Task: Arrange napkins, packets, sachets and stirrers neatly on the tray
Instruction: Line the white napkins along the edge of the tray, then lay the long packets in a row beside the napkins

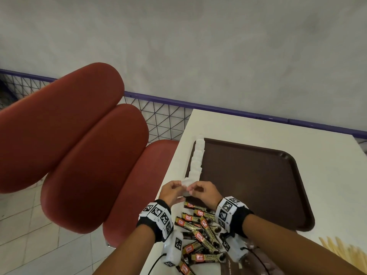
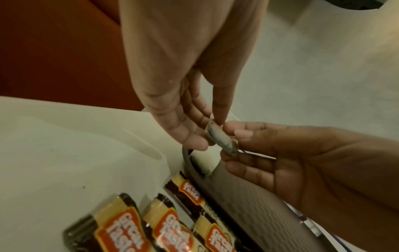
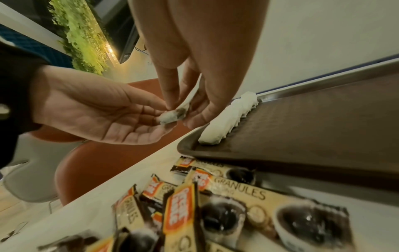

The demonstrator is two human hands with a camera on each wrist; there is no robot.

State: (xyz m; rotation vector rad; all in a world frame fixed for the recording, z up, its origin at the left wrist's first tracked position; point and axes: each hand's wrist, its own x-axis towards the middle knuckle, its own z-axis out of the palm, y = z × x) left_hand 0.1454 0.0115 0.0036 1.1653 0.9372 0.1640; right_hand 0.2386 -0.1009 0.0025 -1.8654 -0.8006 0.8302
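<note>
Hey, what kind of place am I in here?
Probably a cafe or fast-food dining area: a brown serving tray on a pale table, red padded seats and loose coffee sachets.

Soft, even indoor light fills the head view, edges bowed by the wide lens; both wrist views are dimmer, with blurred brown-and-cream coffee packets nearest the lens.
</note>
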